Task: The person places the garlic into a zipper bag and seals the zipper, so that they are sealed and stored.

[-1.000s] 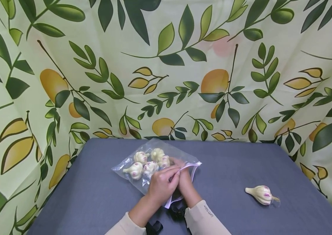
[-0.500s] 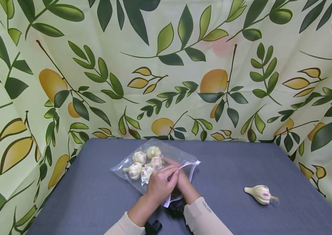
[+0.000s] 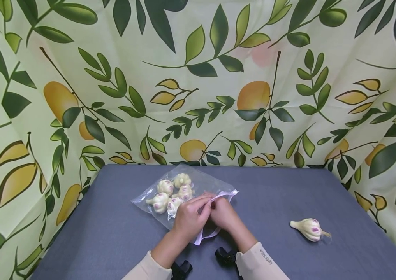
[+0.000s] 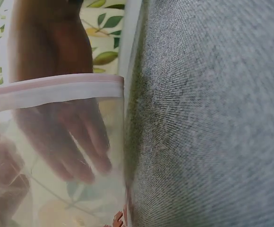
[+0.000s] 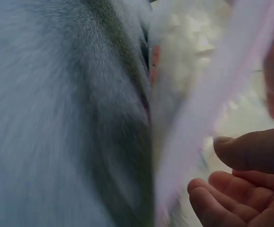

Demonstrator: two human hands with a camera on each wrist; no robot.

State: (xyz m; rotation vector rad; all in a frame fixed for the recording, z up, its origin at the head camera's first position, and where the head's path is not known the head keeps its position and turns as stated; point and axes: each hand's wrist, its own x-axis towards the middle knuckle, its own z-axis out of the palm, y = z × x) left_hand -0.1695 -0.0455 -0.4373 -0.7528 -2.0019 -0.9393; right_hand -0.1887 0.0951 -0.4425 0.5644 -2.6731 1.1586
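Note:
A clear zip bag (image 3: 205, 177) lies on the table with several garlic bulbs (image 3: 159, 202) in its far left part. My left hand (image 3: 188, 217) pinches the bag's pale pink zip edge (image 3: 225, 193) near its middle. My right hand (image 3: 224, 214) is at the bag's mouth, partly covered by the left hand and the zip edge. Through the film in the left wrist view, the right hand's (image 4: 71, 137) fingers reach down below the zip strip. In the right wrist view its thumb and loosely bent fingers (image 5: 226, 201) stand apart, with nothing between them.
A single garlic bulb (image 3: 310, 229) lies on the right side of the grey-blue table (image 3: 264, 202). Black wrist mounts (image 3: 224, 256) sit under both forearms. A leaf-and-fruit patterned cloth (image 3: 198, 116) closes off the back and sides.
My right hand, earlier reaching deeper into the bag, has drawn back toward its mouth, and the right forearm has shifted right. The bulbs inside slid slightly left. The left hand keeps its hold.

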